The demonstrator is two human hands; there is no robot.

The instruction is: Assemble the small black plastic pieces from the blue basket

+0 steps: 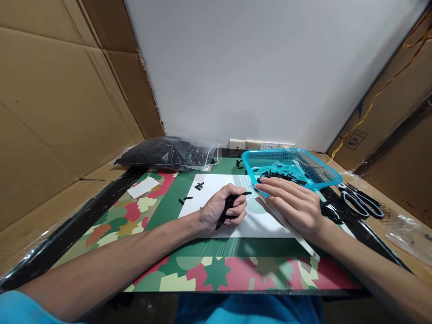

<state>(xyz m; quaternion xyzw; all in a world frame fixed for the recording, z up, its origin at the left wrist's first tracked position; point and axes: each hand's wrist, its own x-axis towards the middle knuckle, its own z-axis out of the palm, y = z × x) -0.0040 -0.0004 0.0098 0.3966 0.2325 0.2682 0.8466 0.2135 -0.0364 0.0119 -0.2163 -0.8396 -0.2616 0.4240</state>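
My left hand [216, 209] is closed round a bunch of small black strips [227, 210], and one piece pokes out past the thumb toward the right. It is just above a white sheet [205, 225]. My right hand [299, 204] grips a long, thin, whitish strip [303, 246], whose near end sticks out below the palm. I cannot make out what kind of thing this strip is. The right fingertips are at the near left corner of a blue plastic basket [326, 181], which holds many loose black pieces [275, 175]. The two hands are apart.
Loose black pieces [199, 185] lie on the sheet's left side, others beyond it. A clear zip bag [165, 153] full of black material rests at the back left. Scissors [357, 203] lie right of the basket. Cardboard walls [50, 90] flank the patterned table [184, 274].
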